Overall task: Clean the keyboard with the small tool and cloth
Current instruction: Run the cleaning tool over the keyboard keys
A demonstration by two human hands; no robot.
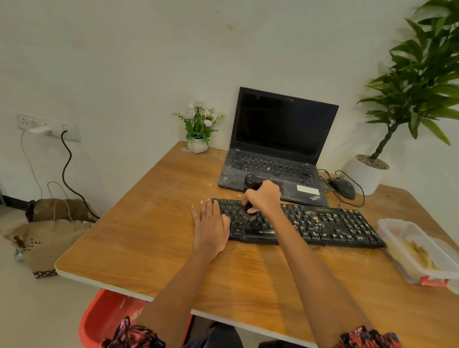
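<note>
Left hand (212, 223) flat, fingers spread, pressing left end of keyboard (302, 226) to steady it. Right hand (263, 195) curled round brush (249, 201), bristles on left-centre keys. Best: short strokes toward one edge, crumbs thick on right half (cloth not seen). Wooden desk (158, 251) dusty; laptop (279, 148) behind, mouse (343, 188), lidded plastic box (418, 250) at right. Wall socket (47, 126), flower pot (199, 131), tall plant (430, 81).
</note>
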